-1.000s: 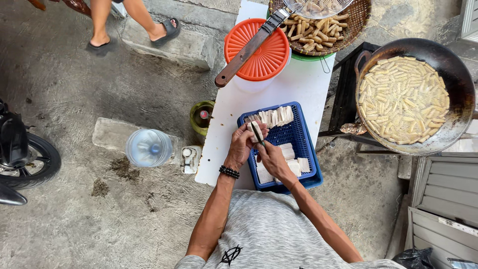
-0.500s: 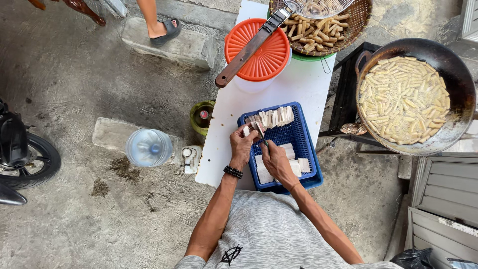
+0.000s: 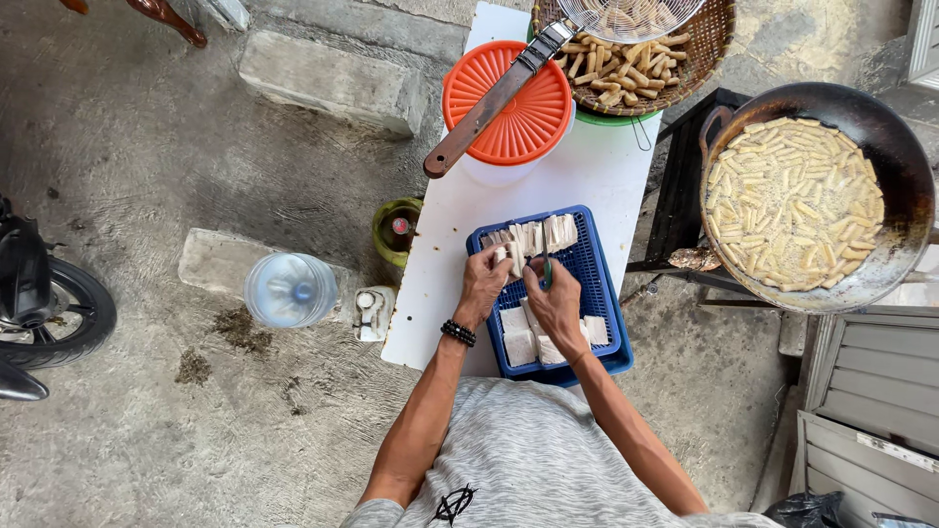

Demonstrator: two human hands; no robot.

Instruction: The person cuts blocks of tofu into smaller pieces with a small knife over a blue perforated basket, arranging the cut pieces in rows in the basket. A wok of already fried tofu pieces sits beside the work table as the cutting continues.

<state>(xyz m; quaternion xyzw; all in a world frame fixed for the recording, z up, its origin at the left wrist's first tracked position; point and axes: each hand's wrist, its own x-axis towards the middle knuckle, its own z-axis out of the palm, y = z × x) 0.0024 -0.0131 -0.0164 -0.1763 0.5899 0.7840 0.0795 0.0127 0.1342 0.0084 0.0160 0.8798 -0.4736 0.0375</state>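
Note:
A blue plastic basket (image 3: 605, 293) sits on a white table (image 3: 587, 176), with a row of cut white strips (image 3: 536, 235) at its far end and white blocks (image 3: 515, 334) at its near end. My left hand (image 3: 482, 286), a dark bead bracelet on its wrist, pinches a white piece (image 3: 501, 255) at the left end of the row. My right hand (image 3: 556, 305) is closed around a thin green-handled knife (image 3: 547, 268) right beside that piece. The two hands touch over the basket.
An orange lidded tub (image 3: 514, 112) carries a wooden-handled skimmer (image 3: 481, 115). Behind is a woven tray of fried sticks (image 3: 641, 64). A wok of frying sticks (image 3: 800, 200) stands right. A water bottle (image 3: 290, 289), green can (image 3: 396, 231), concrete block (image 3: 331, 78) and motorcycle wheel (image 3: 54, 315) lie left.
Both hands shifted slightly toward the left end of the strip row. The person walking at the top left has almost left the view.

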